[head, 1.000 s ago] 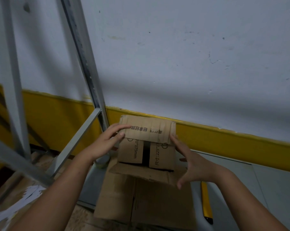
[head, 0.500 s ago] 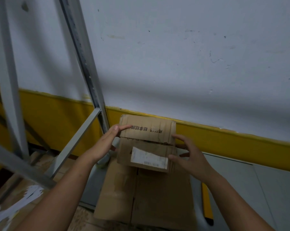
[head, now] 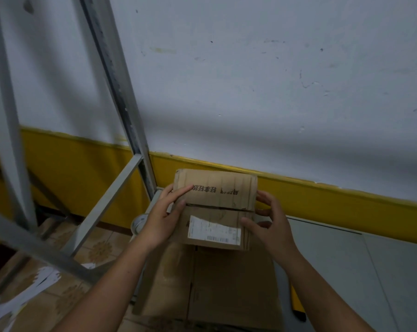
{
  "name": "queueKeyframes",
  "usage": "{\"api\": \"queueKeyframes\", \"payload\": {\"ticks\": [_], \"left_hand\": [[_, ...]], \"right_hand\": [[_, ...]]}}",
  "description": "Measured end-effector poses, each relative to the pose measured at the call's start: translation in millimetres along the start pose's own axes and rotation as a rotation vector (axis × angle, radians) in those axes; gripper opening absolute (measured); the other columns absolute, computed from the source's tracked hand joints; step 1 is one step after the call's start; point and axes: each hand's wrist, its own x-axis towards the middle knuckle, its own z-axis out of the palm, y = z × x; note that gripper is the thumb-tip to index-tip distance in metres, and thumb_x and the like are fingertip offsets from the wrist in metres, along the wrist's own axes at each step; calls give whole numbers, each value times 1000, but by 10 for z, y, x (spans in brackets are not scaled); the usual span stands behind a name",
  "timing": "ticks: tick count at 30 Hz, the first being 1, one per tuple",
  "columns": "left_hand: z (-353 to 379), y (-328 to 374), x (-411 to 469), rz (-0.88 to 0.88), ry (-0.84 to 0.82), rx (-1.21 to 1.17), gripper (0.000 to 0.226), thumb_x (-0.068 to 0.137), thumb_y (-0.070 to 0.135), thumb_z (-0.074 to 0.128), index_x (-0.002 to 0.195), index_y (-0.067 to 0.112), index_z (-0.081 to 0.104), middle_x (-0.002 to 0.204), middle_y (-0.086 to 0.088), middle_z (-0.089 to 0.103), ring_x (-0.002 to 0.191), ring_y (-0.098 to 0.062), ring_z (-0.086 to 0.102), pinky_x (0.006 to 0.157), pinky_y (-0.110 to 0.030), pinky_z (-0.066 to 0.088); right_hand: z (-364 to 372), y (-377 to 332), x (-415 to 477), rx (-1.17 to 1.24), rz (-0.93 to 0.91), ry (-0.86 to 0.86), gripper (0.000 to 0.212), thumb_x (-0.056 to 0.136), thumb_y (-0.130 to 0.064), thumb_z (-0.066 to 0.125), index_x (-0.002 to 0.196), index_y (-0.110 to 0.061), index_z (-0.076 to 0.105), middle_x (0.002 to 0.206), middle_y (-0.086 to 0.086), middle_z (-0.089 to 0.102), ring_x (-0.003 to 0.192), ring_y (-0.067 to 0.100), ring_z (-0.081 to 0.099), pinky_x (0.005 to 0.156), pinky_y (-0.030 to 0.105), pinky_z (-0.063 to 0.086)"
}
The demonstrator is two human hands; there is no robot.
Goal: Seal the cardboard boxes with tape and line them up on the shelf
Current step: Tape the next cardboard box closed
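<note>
Our left hand (head: pixel 159 216) presses the cardboard box (head: pixel 217 226) flat-fingered, right hand (head: pixel 272 224) seemingly pinching its edge; if we let go, the untaped flaps (head: pixel 226 188) could spring open.

Both bare forearms are extended forward and converge at the middle. The left hand (head: pixel 163 218) is laid on the left end of the cardboard box (head: pixel 223 185), fingers held straight across its top flaps. The right hand (head: pixel 272 227) is cupped round the right edge, thumb pressed on top, fingers curled against the side.
</note>
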Motion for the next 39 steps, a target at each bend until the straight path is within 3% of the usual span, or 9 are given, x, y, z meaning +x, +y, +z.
{"api": "queueKeyframes", "payload": {"ticks": [4, 8, 11, 15, 19, 25, 27, 31, 39], "left_hand": [[53, -6, -42, -32, 95, -55, 44, 103, 39, 57, 145, 49, 49, 146, 21, 48, 129, 0, 53, 88, -19, 58], [120, 36, -34, -83, 167, -93, 44, 102, 41, 57, 139, 58, 38, 143, 25, 45, 118, 10, 54, 84, -24, 58], [153, 48, -26, -75, 199, -57, 41, 107, 32, 55, 137, 56, 38, 143, 20, 47, 118, 14, 52, 86, -18, 53], [185, 7, -74, -82, 240, -45, 42, 106, 38, 54, 141, 53, 38, 146, 13, 49, 126, 1, 53, 95, -26, 54], [195, 22, -181, -179, 239, -146, 67, 103, 38, 58, 160, 40, 22, 137, 24, 53, 124, 4, 57, 92, -20, 53], [228, -15, -238, -189, 172, -100, 49, 104, 44, 49, 147, 21, 55, 123, 10, 71, 113, -3, 68, 85, -19, 59], [212, 27, -226, -178, 175, -74, 48, 104, 47, 49, 144, 24, 57, 121, 13, 71, 112, -3, 68, 85, -20, 59], [109, 190, -88, -168, 163, -31, 40, 107, 51, 50, 141, 32, 61, 118, 14, 72, 109, -5, 68, 85, -29, 58], [-1, 417, 128, -205, 139, -24, 43, 108, 48, 51, 148, 34, 57, 119, 11, 72, 107, -10, 69, 87, -36, 60]], "right_hand": [[53, 41, -41, 18, 47, 32, 71, 86, -42, 78, 147, -49, 43, 140, -22, 55, 121, 1, 59, 92, 42, 60], [141, 7, -33, 65, 62, 55, 63, 94, -37, 72, 149, -47, 44, 139, -27, 55, 128, 1, 55, 102, 41, 56], [169, -24, -19, 128, 85, 82, 57, 95, -32, 72, 145, -48, 49, 135, -28, 59, 122, 0, 59, 98, 39, 58], [215, -69, -59, 114, 125, 137, 49, 94, -34, 72, 135, -51, 51, 129, -26, 61, 116, -3, 60, 94, 36, 59], [240, -21, -168, 60, 115, 131, 46, 95, -38, 69, 137, -43, 50, 128, -29, 57, 118, -2, 57, 93, 30, 55], [263, 7, -196, 16, 121, 153, 53, 97, -40, 65, 147, -27, 53, 136, -14, 59, 122, 6, 57, 82, 7, 44], [261, -21, -161, 24, 113, 186, 51, 97, -40, 65, 145, -27, 56, 134, -13, 62, 121, 8, 59, 86, 12, 48], [154, -136, -40, 58, 136, 232, 40, 94, -46, 69, 133, -34, 65, 122, -17, 68, 112, 8, 65, 92, 43, 60], [33, -260, 213, 39, 136, 201, 45, 94, -48, 69, 132, -24, 65, 112, -7, 70, 94, 14, 72, 70, 44, 65]]}}
